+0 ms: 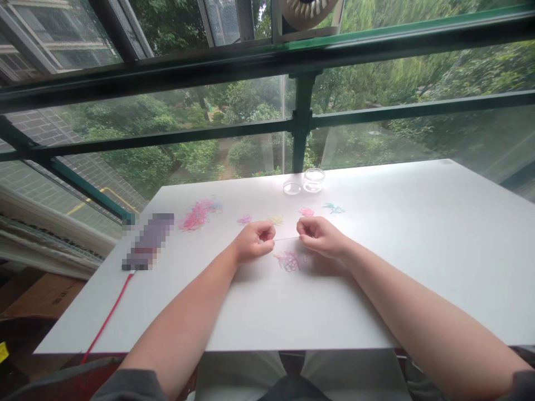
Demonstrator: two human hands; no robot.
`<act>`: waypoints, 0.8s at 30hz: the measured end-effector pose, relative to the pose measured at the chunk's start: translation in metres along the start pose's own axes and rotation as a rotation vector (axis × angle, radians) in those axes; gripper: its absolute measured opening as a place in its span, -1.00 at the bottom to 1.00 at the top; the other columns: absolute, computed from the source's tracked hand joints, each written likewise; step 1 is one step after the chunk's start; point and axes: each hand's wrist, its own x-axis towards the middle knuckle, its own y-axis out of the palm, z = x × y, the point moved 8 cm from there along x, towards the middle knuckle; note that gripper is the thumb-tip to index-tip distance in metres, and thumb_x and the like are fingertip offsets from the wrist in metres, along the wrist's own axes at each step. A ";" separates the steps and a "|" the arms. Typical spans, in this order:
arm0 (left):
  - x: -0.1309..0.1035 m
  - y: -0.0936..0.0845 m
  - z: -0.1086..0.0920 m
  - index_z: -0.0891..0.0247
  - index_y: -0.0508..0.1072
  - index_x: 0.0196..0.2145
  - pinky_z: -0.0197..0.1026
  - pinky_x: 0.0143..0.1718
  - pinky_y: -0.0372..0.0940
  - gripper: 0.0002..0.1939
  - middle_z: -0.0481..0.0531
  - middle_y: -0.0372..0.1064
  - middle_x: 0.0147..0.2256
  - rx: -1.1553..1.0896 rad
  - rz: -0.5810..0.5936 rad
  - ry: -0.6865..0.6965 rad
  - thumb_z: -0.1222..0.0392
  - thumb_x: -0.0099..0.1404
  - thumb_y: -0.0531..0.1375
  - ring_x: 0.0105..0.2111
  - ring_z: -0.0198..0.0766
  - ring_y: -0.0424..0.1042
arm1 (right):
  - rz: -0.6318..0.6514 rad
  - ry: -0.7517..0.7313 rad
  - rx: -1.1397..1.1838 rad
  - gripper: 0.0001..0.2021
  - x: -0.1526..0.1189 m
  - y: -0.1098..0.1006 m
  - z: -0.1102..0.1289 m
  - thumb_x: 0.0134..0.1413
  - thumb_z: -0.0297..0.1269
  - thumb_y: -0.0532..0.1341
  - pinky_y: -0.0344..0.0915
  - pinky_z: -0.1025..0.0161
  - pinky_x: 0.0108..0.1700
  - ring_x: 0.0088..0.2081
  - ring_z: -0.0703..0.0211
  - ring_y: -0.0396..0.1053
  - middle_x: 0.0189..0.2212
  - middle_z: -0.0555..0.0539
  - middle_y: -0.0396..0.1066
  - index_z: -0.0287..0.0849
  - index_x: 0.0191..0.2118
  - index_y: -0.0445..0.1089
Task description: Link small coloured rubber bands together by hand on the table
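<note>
My left hand (pixel 256 239) and my right hand (pixel 321 236) are both closed, held a little apart above the white table. A thin pale elastic band (pixel 286 239) runs taut between them, pinched at each end. Just below the band lies a loose pile of pink and pale small elastic bands (pixel 289 260). Beyond my hands sit little heaps sorted by colour: purple bands (pixel 244 220), yellow bands (pixel 276 220), pink bands (pixel 306 211) and teal bands (pixel 334 208). The fingertips largely hide the ends of the held band.
A larger mixed heap of pink and blue bands (pixel 199 215) spreads at the left. Toward the back stand a clear round container (pixel 313 181) and a clear lid (pixel 292 188). A pixelated flat object (pixel 148 242) with a red cable (pixel 107 318) lies near the table's left edge.
</note>
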 end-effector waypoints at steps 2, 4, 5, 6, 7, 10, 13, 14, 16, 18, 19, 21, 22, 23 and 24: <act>0.000 -0.003 0.002 0.27 0.16 -0.59 -0.30 -0.50 0.02 -0.89 -0.11 0.06 -0.58 0.004 -0.025 0.000 0.26 -0.01 0.08 -0.54 -0.39 0.04 | -0.002 -0.002 -0.004 -0.87 0.000 0.000 -0.001 -0.17 -0.47 0.09 -0.09 0.38 -0.57 -0.60 0.40 -0.04 -0.65 0.14 0.01 -0.17 -0.55 0.09; 0.001 -0.004 0.003 0.28 0.16 -0.59 -0.30 -0.50 0.02 -0.89 -0.11 0.06 -0.59 0.003 -0.033 0.003 0.26 -0.02 0.08 -0.54 -0.40 0.04 | -0.005 0.002 -0.016 -0.88 0.000 0.000 -0.002 -0.16 -0.46 0.09 -0.08 0.38 -0.56 -0.60 0.40 -0.03 -0.65 0.14 0.02 -0.17 -0.55 0.09; 0.001 -0.004 0.003 0.28 0.16 -0.59 -0.30 -0.50 0.02 -0.89 -0.11 0.06 -0.59 0.001 -0.031 0.006 0.26 -0.02 0.08 -0.54 -0.40 0.04 | -0.010 0.002 -0.020 -0.88 0.001 0.000 -0.003 -0.16 -0.46 0.09 -0.08 0.37 -0.55 -0.60 0.40 -0.03 -0.65 0.14 0.02 -0.17 -0.55 0.09; 0.001 -0.004 0.002 0.28 0.16 -0.59 -0.30 -0.50 0.02 -0.89 -0.11 0.06 -0.59 -0.002 -0.029 0.010 0.26 -0.02 0.08 -0.54 -0.40 0.04 | -0.020 0.002 -0.023 -0.88 0.001 -0.002 -0.003 -0.16 -0.46 0.09 -0.07 0.37 -0.55 -0.59 0.39 -0.03 -0.65 0.14 0.02 -0.17 -0.55 0.09; 0.001 -0.005 0.002 0.28 0.16 -0.59 -0.30 -0.50 0.02 -0.88 -0.11 0.06 -0.59 -0.004 -0.030 0.011 0.26 -0.01 0.08 -0.54 -0.40 0.04 | -0.030 0.000 -0.022 -0.88 0.001 -0.003 -0.003 -0.16 -0.46 0.09 -0.07 0.37 -0.54 -0.59 0.39 -0.03 -0.65 0.14 0.02 -0.17 -0.55 0.09; -0.001 -0.010 0.004 0.28 0.15 -0.59 -0.30 -0.50 0.00 -0.87 -0.12 0.03 -0.59 -0.008 -0.045 -0.002 0.25 0.00 0.08 -0.54 -0.40 0.03 | -0.054 -0.013 -0.017 -0.88 0.001 -0.008 -0.003 -0.17 -0.46 0.09 -0.06 0.37 -0.53 -0.58 0.39 -0.03 -0.64 0.13 0.03 -0.17 -0.56 0.09; -0.002 -0.014 0.006 0.28 0.15 -0.59 -0.30 -0.51 -0.01 -0.86 -0.13 0.01 -0.60 -0.020 -0.046 -0.014 0.23 0.00 0.09 -0.55 -0.40 0.02 | -0.051 -0.016 -0.015 -0.88 0.002 -0.009 -0.002 -0.18 -0.47 0.09 -0.06 0.36 -0.53 -0.58 0.38 -0.02 -0.64 0.13 0.03 -0.17 -0.56 0.09; -0.002 -0.014 0.007 0.28 0.15 -0.59 -0.30 -0.51 -0.02 -0.85 -0.13 0.01 -0.60 -0.027 -0.042 -0.014 0.23 0.01 0.09 -0.55 -0.41 0.02 | -0.051 -0.017 -0.016 -0.88 0.002 -0.009 -0.002 -0.18 -0.47 0.09 -0.06 0.36 -0.53 -0.58 0.38 -0.02 -0.64 0.13 0.03 -0.17 -0.56 0.09; -0.002 -0.015 0.009 0.28 0.15 -0.59 -0.31 -0.51 -0.02 -0.84 -0.13 0.02 -0.59 -0.041 -0.033 -0.018 0.22 0.01 0.10 -0.54 -0.41 0.02 | -0.057 -0.023 -0.017 -0.88 0.002 -0.010 -0.002 -0.18 -0.47 0.08 -0.06 0.36 -0.53 -0.58 0.38 -0.02 -0.64 0.13 0.03 -0.17 -0.56 0.09; -0.002 -0.016 0.010 0.29 0.16 -0.59 -0.31 -0.50 -0.01 -0.83 -0.12 0.03 -0.59 -0.047 -0.026 -0.029 0.21 0.01 0.11 -0.54 -0.41 0.03 | -0.065 -0.031 -0.018 -0.87 0.002 -0.011 -0.002 -0.17 -0.47 0.08 -0.05 0.36 -0.52 -0.58 0.38 -0.02 -0.64 0.12 0.03 -0.17 -0.57 0.09; -0.002 -0.016 0.011 0.29 0.16 -0.60 -0.31 -0.50 0.00 -0.83 -0.12 0.04 -0.59 -0.049 -0.023 -0.035 0.21 0.01 0.11 -0.54 -0.41 0.03 | -0.067 -0.035 -0.019 -0.87 0.002 -0.012 -0.002 -0.16 -0.48 0.08 -0.05 0.36 -0.52 -0.57 0.38 -0.02 -0.64 0.12 0.03 -0.17 -0.57 0.08; -0.002 -0.015 0.012 0.30 0.17 -0.59 -0.32 -0.50 0.00 -0.82 -0.12 0.04 -0.59 -0.058 -0.014 -0.049 0.20 0.01 0.13 -0.54 -0.41 0.04 | -0.066 -0.035 -0.019 -0.86 0.001 -0.012 -0.002 -0.15 -0.47 0.09 -0.05 0.36 -0.52 -0.58 0.38 -0.02 -0.64 0.12 0.03 -0.17 -0.57 0.09; -0.002 -0.013 0.012 0.30 0.19 -0.59 -0.32 -0.50 0.00 -0.82 -0.12 0.05 -0.59 -0.066 -0.006 -0.056 0.20 0.02 0.13 -0.54 -0.42 0.04 | -0.064 -0.031 -0.019 -0.86 0.001 -0.011 -0.002 -0.15 -0.47 0.09 -0.05 0.36 -0.53 -0.58 0.38 -0.02 -0.64 0.12 0.03 -0.17 -0.57 0.09; -0.003 -0.011 0.012 0.31 0.20 -0.58 -0.33 -0.51 0.01 -0.82 -0.12 0.06 -0.58 -0.073 0.006 -0.063 0.20 0.03 0.14 -0.55 -0.42 0.05 | -0.059 -0.026 -0.018 -0.87 0.001 -0.009 -0.002 -0.14 -0.47 0.09 -0.05 0.36 -0.54 -0.58 0.38 -0.02 -0.64 0.12 0.04 -0.17 -0.56 0.09; -0.003 -0.007 0.012 0.31 0.22 -0.57 -0.33 -0.51 0.01 -0.83 -0.12 0.08 -0.58 -0.077 0.021 -0.070 0.20 0.04 0.14 -0.55 -0.43 0.05 | -0.049 -0.018 -0.019 -0.87 0.001 -0.005 -0.002 -0.13 -0.46 0.10 -0.05 0.37 -0.54 -0.59 0.38 -0.01 -0.64 0.12 0.04 -0.18 -0.55 0.10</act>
